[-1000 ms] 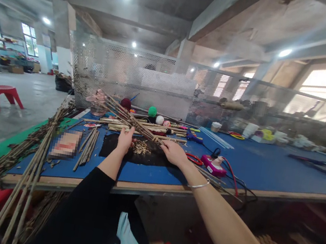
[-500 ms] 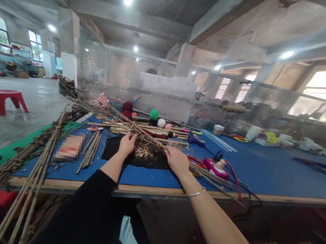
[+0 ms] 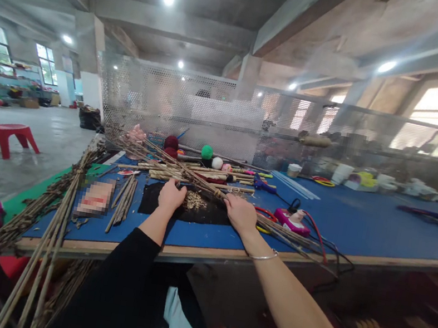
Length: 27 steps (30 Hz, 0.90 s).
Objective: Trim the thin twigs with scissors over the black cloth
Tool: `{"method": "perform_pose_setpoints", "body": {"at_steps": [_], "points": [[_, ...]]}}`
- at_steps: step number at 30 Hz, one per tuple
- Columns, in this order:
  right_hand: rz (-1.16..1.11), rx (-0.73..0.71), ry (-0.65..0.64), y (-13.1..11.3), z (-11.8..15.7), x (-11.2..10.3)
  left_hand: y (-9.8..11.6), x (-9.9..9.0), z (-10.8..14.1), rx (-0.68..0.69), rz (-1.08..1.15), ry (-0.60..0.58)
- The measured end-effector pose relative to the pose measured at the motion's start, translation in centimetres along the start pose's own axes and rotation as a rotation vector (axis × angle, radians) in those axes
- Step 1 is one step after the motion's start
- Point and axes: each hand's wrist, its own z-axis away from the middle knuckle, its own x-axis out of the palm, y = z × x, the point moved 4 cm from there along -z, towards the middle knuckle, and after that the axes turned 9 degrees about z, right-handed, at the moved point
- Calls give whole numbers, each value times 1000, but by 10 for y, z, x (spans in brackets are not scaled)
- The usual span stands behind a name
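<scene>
My right hand (image 3: 239,214) is closed around a bundle of thin dry stalks (image 3: 200,176), which slants from the back left of the bench down past my wrist to the right. Beneath the bundle lies a black cloth (image 3: 214,215) with a small heap of pale short pieces (image 3: 194,200) on it. My left hand (image 3: 171,197) rests at the left part of this cloth, its fingers curled together just left of the heap. Whatever the left fingers hold, if anything, is hidden.
Cut sticks (image 3: 125,198) lie left of the cloth. Longer stalks (image 3: 55,225) hang over the bench's left edge. Behind are yarn balls (image 3: 206,152) and a glue gun (image 3: 263,186). A pink power strip (image 3: 292,222) with cables sits at right, before a perforated screen (image 3: 162,103).
The far left end of the stalk bundle has swung or slid to the right. My left hand has turned slightly, with its fingers closer to the heap. The right hand keeps its hold.
</scene>
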Motion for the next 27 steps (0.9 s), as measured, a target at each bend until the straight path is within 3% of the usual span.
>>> {"method": "perform_pose_setpoints", "body": {"at_steps": [2,4,10,15,18,22,27], "points": [[-4,-6,2,-1,1,-1,0,-4,-1,-22,76,90],[-8,-21,19,-2,2,-3,0,-4,-5,-14,106,101],[-18,-109,86,-5,5,-8,-5,6,-20,51,289,-44],[-24,-126,75,-6,6,-8,-12,21,-18,-51,442,-219],[-20,-102,60,-6,5,-6,-10,22,-16,-4,350,-259],[-33,-112,41,-7,4,-4,-4,17,-13,102,80,-225],[-29,-113,62,-6,4,-3,3,15,-8,166,-55,-203]]}}
